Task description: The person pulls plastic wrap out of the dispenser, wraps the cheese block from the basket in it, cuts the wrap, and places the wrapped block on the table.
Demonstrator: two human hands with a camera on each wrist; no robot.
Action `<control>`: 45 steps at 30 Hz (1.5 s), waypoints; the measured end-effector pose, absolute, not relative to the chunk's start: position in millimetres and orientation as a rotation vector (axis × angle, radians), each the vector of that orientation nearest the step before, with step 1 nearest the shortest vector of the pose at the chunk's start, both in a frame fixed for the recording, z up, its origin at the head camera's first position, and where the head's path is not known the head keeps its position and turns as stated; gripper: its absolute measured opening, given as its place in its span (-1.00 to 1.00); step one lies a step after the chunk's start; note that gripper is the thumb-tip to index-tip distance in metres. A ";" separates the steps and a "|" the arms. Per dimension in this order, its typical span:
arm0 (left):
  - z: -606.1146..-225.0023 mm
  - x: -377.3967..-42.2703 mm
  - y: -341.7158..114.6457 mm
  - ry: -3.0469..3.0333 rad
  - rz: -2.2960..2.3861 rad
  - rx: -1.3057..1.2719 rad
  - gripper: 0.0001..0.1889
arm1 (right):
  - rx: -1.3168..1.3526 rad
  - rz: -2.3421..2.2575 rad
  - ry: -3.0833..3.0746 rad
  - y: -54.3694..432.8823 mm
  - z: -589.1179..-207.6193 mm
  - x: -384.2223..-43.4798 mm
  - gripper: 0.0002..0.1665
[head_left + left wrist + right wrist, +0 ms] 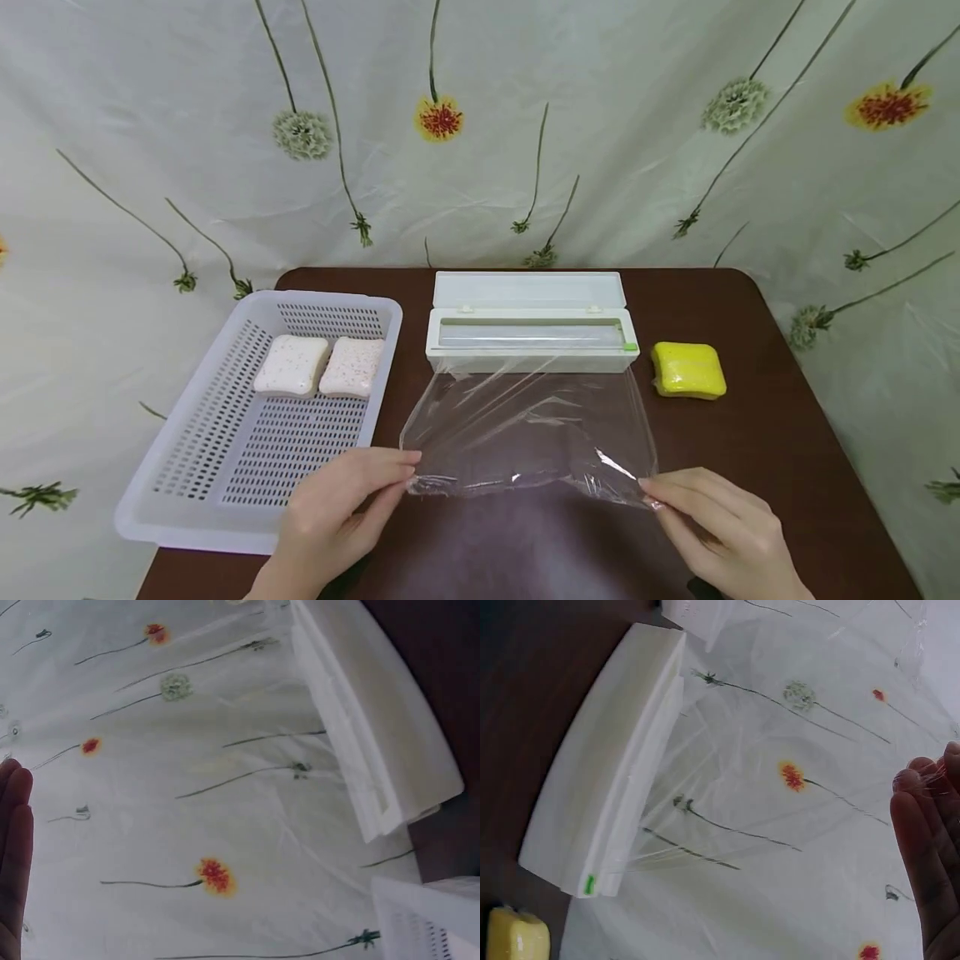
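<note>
Two hands (pixel 337 508) (pixel 723 525) pinching clear wrinkled film (pixel 536 429), oblong white box (pixel 531 315)

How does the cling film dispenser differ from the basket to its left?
The cling film dispenser is a narrow box, while the basket is visibly larger. The dispenser has an open lid; the basket shows none. Film stretches from the dispenser to the left hand and right hand; the basket holds two speckled blocks. Both are whitish and sit on the brown table.

Clear, creased film (pixel 529 433) is held spread at lower centre. At mid-frame, a white, open-lidded box (pixel 534 316) is placed.
</note>
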State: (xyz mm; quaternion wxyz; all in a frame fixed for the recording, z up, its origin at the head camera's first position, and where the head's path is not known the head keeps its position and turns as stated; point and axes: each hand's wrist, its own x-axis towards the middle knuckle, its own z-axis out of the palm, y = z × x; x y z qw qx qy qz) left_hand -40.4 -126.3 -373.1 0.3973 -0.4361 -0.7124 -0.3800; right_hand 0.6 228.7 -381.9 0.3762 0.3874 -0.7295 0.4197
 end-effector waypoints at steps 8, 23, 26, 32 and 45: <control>-413.7 -2.9 -129.3 -1.961 -1.144 -0.980 -0.77 | 0.751 1.259 -2.031 241.6 -437.2 29.4 -0.80; -491.3 34.0 -137.3 -2.403 -1.029 -0.740 -0.78 | 0.725 1.045 -2.096 242.7 -498.4 41.9 -0.71; -506.3 32.5 -136.8 -2.463 -0.939 -0.777 -0.73 | 0.704 0.964 -2.137 246.7 -512.4 44.0 -0.66; -526.3 26.0 -133.0 -2.417 -0.835 -0.893 -0.67 | 0.664 0.889 -2.220 252.8 -530.8 46.8 -0.59; -540.4 20.2 -130.6 -2.448 -0.800 -0.905 -0.59 | 0.596 0.844 -2.364 249.5 -540.7 44.0 -0.54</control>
